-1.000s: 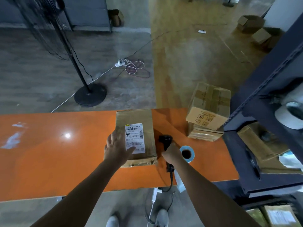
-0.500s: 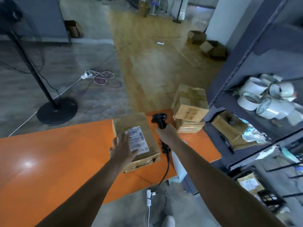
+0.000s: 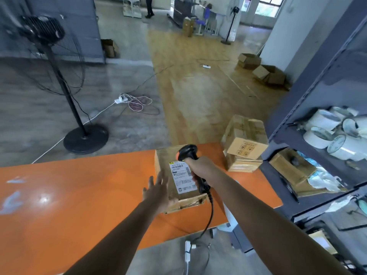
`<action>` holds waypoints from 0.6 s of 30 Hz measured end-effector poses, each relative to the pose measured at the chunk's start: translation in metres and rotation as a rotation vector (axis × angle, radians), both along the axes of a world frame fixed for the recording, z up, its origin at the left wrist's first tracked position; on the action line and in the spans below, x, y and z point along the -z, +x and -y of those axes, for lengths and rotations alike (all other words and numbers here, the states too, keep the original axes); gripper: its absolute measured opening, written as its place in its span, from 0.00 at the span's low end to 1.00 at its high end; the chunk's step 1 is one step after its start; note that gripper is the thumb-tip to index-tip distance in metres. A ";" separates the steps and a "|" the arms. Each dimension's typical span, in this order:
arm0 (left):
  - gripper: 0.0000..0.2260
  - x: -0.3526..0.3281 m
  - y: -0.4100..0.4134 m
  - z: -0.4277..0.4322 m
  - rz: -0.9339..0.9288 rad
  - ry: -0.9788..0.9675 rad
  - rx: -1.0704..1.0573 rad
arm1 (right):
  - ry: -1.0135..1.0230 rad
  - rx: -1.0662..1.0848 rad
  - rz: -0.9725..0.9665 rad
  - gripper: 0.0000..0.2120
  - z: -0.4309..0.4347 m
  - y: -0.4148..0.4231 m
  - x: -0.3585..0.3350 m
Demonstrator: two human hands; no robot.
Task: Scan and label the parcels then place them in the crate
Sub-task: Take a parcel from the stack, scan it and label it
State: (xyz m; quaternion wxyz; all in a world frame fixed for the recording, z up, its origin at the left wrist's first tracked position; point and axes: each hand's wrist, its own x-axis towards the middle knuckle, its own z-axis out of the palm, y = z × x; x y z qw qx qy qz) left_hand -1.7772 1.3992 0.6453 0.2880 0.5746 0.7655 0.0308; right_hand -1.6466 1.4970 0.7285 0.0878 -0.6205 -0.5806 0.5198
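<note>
Broad workshop floor of grey concrete and yellow boards, with a standing fan (image 3: 76,116) on its round base at left, a white power strip (image 3: 121,99) with loose cords behind it, and open cartons (image 3: 249,60) by the far wall. Nearer, a glossy orange table (image 3: 79,195) across the lower view. On its right part, lying flat and lengthwise away from the camera, the brown parcel (image 3: 163,159), near end crumpled and taped, with a white shipping label (image 3: 183,180) face up on the right half of its top. Just beyond, at the table's right end, two stacked boxes (image 3: 245,135), the upper one askew. In the right hand (image 3: 200,165), a black barcode scanner (image 3: 188,151), fingers curled tight round the handle, head raised over the parcel's far end just above the label's top edge, an orange glow at its face. From the butt of the handle, a black cable (image 3: 212,213) hanging past the table's near edge toward a white plug below. At the parcel's near left corner, the left hand (image 3: 158,191), blurred, fingers straight and spread apart, thumb close to the corner; contact with the cardboard not clear. At right, a dark metal shelf (image 3: 317,96) with white tape rolls (image 3: 325,132) heaped on one level and a worn carton (image 3: 288,171) beside crumpled plastic lower down.
</note>
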 end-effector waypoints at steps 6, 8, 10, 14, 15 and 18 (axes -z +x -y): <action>0.44 0.012 -0.001 0.002 -0.045 0.035 0.015 | -0.013 -0.023 -0.015 0.13 0.003 -0.001 -0.001; 0.43 0.013 0.000 0.001 -0.041 0.045 0.012 | -0.009 -0.026 -0.017 0.12 0.005 -0.002 -0.003; 0.42 0.011 0.001 0.000 -0.033 0.051 0.009 | -0.014 -0.028 -0.020 0.12 0.005 -0.001 -0.004; 0.40 0.012 0.002 0.000 -0.033 0.062 0.013 | -0.013 -0.015 -0.024 0.12 0.004 -0.001 -0.003; 0.40 0.012 0.002 0.000 -0.036 0.066 0.016 | -0.011 -0.012 -0.023 0.12 0.004 -0.001 -0.002; 0.41 0.012 0.002 -0.001 -0.030 0.076 0.017 | -0.011 0.012 -0.027 0.13 0.003 0.001 0.000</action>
